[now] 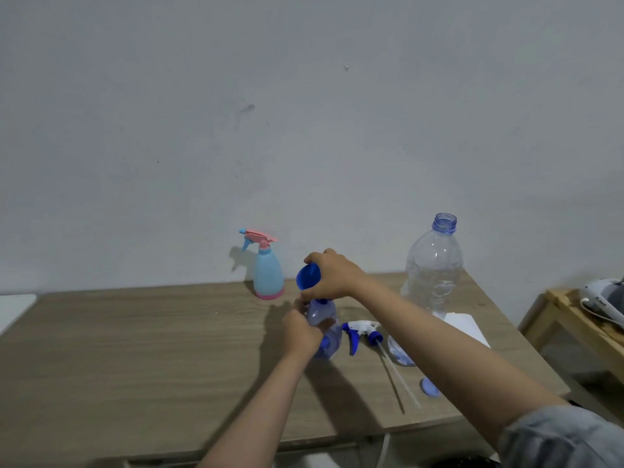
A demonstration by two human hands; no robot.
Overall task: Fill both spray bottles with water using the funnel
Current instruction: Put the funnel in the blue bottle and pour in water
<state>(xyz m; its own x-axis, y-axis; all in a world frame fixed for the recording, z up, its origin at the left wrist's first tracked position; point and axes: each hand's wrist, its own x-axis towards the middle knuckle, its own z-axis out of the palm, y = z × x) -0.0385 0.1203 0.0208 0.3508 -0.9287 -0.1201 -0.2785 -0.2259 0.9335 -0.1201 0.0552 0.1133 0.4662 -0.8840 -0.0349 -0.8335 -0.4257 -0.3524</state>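
A clear blue-tinted spray bottle point(325, 327) stands on the wooden table point(135, 349) with its top off. My left hand point(300, 332) grips its body. My right hand point(332, 276) holds a blue funnel point(308, 276), whose stem sits at the bottle's neck. The bottle's white and blue spray head point(361, 332) lies on the table just to the right, its dip tube pointing toward me. A light blue spray bottle with a pink trigger head point(267, 270) stands closed near the wall. A large clear water bottle point(434, 268) stands open at the right, partly behind my right forearm.
A blue cap point(429, 387) lies near the table's front right edge. A white sheet point(467, 327) lies behind my right forearm. A wooden rack point(574, 319) with items stands to the right of the table. A grey wall is behind.
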